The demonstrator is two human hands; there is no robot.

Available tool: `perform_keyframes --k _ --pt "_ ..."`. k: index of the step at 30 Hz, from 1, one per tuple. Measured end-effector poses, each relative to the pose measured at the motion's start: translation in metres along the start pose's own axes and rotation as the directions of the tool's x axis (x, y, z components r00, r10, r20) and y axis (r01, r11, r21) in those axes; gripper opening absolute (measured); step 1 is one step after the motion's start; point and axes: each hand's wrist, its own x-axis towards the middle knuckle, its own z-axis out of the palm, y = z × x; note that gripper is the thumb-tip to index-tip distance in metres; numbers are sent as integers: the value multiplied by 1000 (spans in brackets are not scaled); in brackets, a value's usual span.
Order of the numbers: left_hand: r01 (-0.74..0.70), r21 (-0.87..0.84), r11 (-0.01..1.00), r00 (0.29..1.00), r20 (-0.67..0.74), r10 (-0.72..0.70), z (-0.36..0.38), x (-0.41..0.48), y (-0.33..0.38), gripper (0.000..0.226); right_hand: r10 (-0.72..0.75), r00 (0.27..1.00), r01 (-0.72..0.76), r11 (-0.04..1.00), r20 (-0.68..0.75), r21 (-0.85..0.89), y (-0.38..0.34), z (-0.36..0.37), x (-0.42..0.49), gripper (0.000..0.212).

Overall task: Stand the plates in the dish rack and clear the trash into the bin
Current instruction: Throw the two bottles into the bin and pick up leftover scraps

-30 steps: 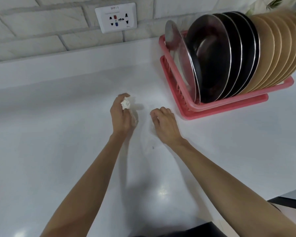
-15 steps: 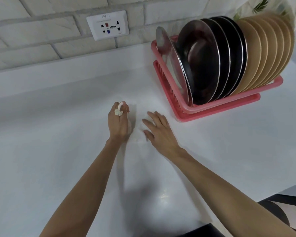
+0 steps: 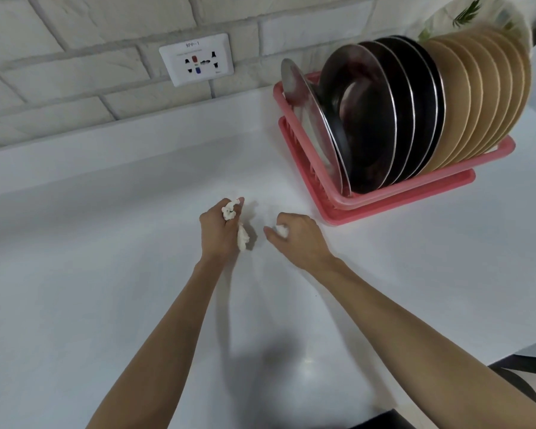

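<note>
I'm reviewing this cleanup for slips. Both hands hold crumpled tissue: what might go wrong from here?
The left hand grips tissue with a loose tail hanging out, which may drop. The right hand merely pinches a small wad, which might slip onto the counter.

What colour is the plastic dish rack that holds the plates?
The plastic dish rack is pink-red, seen clearly in the head view.

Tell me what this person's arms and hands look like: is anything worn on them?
The left forearm and right forearm are bare right to the picture's edge, and no sleeves show. The left hand and right hand wear no gloves. No watch, bracelet or ring can be made out.
</note>
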Motion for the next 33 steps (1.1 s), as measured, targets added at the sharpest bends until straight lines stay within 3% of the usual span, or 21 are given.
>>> perform_keyframes --k 3,5,7,10,15,17,22,25,28,33 --pt "11 77 997 1000 17 -12 -3 -9 2 40 25 1000 -25 1000 -5 3 5 1 -6 40" --pt "31 142 989 997 61 -40 -8 -17 3 30 79 997 -80 991 14 108 11 -2 -15 31" --pt "44 205 978 991 114 -69 -13 -25 0 36 128 989 -141 964 71 227 12 -8 -27 20" --pt "4 141 990 985 171 -28 -18 -44 -11 25 156 980 -189 932 126 310 12 -14 -45 11" --pt "124 -157 980 972 217 -88 -13 -98 -3 8 185 969 -226 933 167 280 13 -28 -70 55" --pt "149 -228 962 964 250 -90 -10 -115 0 12 216 960 -262 915 175 308 12 -36 -81 66" --pt "260 -331 907 948 268 -174 -2 -144 3 13 288 937 -335 902 196 274 16 -59 -112 60" --pt "353 -388 851 917 326 -231 9 -157 17 31 280 946 -317 905 162 283 25 -72 -134 55" --pt "322 -305 896 927 294 -233 27 -173 30 43 260 959 -282 912 114 298 38 -86 -162 53" --pt "241 -254 937 927 345 -145 69 -217 59 27 328 941 -332 845 84 419 61 -120 -221 22"
